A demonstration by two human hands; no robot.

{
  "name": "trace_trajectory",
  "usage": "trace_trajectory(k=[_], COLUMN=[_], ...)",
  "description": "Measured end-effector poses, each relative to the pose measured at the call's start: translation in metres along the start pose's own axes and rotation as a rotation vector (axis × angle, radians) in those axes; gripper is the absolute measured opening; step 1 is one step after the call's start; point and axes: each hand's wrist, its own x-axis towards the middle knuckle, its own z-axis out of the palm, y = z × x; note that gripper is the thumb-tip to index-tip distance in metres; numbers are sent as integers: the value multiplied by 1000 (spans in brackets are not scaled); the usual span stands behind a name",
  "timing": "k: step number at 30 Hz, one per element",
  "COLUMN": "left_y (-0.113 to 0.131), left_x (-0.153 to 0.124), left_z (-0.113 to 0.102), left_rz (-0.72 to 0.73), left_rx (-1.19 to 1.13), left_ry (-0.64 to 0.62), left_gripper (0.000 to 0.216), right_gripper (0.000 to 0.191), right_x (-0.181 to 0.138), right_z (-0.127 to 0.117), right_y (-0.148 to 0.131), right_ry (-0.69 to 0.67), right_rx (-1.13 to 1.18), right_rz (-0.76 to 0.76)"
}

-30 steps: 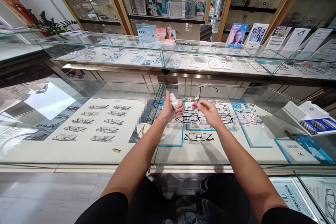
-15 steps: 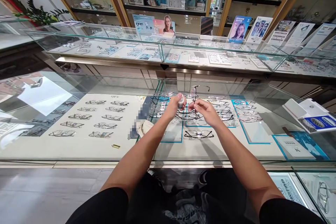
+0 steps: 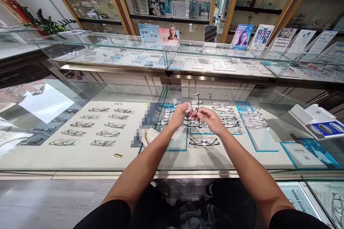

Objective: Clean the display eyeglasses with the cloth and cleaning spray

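Note:
Over the glass case, my left hand (image 3: 179, 117) is closed round a small whitish object (image 3: 187, 109); its kind cannot be made out. Close beside it, the fingers of my right hand (image 3: 211, 118) pinch a thin dark-framed pair of eyeglasses (image 3: 198, 99), tilted with one temple sticking up and out. The fingertips of both hands almost meet at the frame, and they partly hide it. Below the hands, another pair of black-framed eyeglasses (image 3: 204, 141) lies in the case. A bunched cream cloth (image 3: 150, 136) is beside my left forearm.
Rows of eyeglasses (image 3: 108, 133) lie in the left part of the case, near a small gold tag (image 3: 117, 155). An open white-and-blue box (image 3: 319, 123) sits at the right. Behind stands a second glass display case (image 3: 166, 61) with upright cards (image 3: 242, 36).
The view has tipped slightly upward, so the counter sits lower in the picture. The hands have drawn a little closer together around the eyeglasses, and both grips are kept.

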Motion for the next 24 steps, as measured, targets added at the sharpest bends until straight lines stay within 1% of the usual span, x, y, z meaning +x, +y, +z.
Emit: trace_trajectory(k=[3,8,10,16,18,20,22,24], left_y=[1,1,1,0,1,3,9,16], left_x=[0,-2,-3,-7,-6,-4,0,3], left_z=[0,1,2,6,5,1,-10,-26], left_rz=[0,5,18,38,44,56,82,125], left_rx=[43,144,187,248,239,226,218,217], left_ry=[-9,-102,-129,-155,-140,-96,-20,97], left_gripper=[76,73,70,66,68,71,72,67], right_gripper=[42,45,46,37,37,39,42,45], right_x=[2,6,7,7,6,6,5,6], right_z=[-5,-10,-11,-10,-10,-12,-13,-16], right_y=[1,3,5,10,8,4,-2,-7], right_ry=[40,196,232,222,215,213,220,226], right_rx=[16,129,156,222,244,242,222,205], right_rz=[-7,20,22,2,1,10,20,24])
